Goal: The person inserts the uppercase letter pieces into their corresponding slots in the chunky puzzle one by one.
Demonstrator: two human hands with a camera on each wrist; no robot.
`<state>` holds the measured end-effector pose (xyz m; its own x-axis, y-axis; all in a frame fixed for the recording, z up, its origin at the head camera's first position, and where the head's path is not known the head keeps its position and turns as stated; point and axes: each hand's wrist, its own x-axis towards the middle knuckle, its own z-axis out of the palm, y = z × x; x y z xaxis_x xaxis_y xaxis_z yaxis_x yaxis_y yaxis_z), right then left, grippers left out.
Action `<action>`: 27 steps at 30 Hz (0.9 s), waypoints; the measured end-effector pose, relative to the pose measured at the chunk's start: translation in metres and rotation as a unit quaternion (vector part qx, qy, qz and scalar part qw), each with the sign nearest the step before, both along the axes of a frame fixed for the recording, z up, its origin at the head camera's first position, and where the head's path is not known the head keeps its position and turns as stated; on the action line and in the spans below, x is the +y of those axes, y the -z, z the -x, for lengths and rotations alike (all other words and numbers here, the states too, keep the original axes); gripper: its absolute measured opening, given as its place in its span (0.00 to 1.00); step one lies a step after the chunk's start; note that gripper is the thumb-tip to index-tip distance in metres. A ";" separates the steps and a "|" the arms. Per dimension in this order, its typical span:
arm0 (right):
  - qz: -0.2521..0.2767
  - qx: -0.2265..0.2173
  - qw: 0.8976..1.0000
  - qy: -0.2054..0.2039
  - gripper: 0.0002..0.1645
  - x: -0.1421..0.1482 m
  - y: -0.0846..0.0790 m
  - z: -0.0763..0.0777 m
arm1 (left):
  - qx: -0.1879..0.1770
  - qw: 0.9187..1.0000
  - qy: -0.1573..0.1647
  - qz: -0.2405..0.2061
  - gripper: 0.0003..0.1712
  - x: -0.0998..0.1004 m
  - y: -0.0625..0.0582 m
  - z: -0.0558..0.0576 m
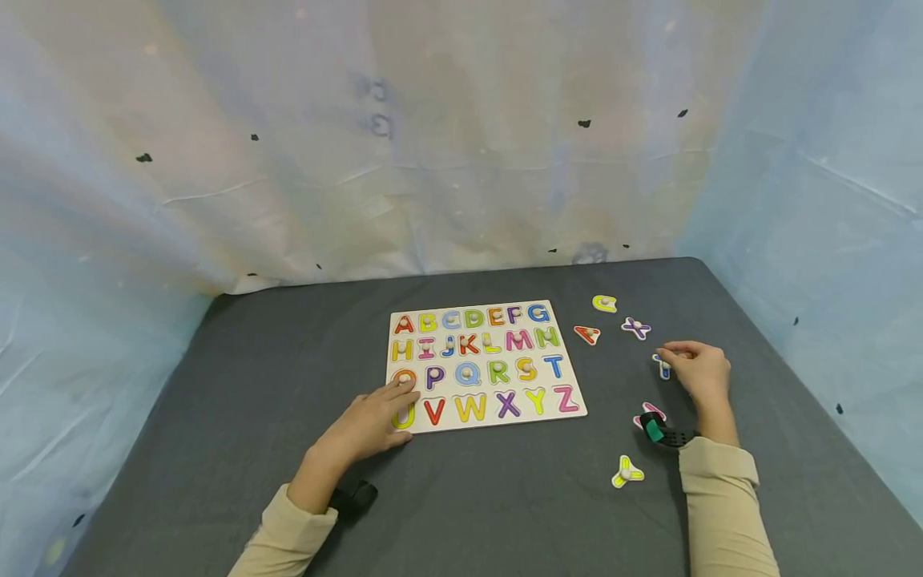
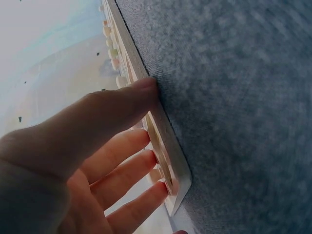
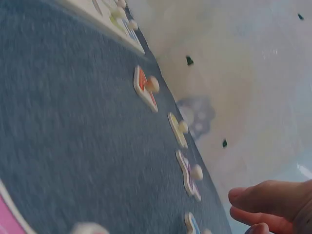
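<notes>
A flat, pale wooden alphabet board (image 1: 491,421) with brightly coloured capital letters lies on a dark grey cloth-covered table (image 1: 505,497); every place here is told from that board. The left hand (image 1: 368,423) rests at its near left corner, fingers extended and slightly spread over the letters there, thumb against the near edge; it touches the board without closing round it.

The right hand (image 1: 701,375) is well to the right of the board, level with its third row. Its fingers are a little bent, with a gap between thumb and forefinger, and nothing shows in their hold. The small blue-and-white wooden T piece with a round knob (image 1: 664,372) lies right of the board, directly beneath those fingertips and partly covered by them from above; whether they touch it, I cannot tell. On the board, the blue T recess (image 1: 553,366) shows without a knob.

Also right of the board are a red V-shaped piece (image 1: 587,335) near its edge, a yellow U-shaped piece (image 1: 604,304) by its far corner, a purple X-shaped piece (image 1: 636,327) farther out, and a pink Z-shaped piece (image 1: 654,409) partly hidden by the black wrist strap (image 1: 678,437). A yellow Y-shaped piece (image 1: 627,473) lies beyond its near right corner, closer to the person.
</notes>
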<state>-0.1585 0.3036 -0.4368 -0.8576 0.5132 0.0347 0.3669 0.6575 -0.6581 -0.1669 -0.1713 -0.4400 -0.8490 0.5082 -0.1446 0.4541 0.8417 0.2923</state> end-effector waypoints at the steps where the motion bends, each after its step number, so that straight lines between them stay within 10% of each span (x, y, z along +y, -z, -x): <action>1: 0.003 -0.005 1.000 0.006 0.22 0.002 0.001 -0.001 | 0.000 1.000 0.000 0.000 0.36 0.000 0.000 0.000; 27: 0.029 -0.060 0.998 0.004 0.21 0.010 0.007 -0.003 | -0.007 1.000 -0.002 0.000 0.35 0.001 -0.004 -0.003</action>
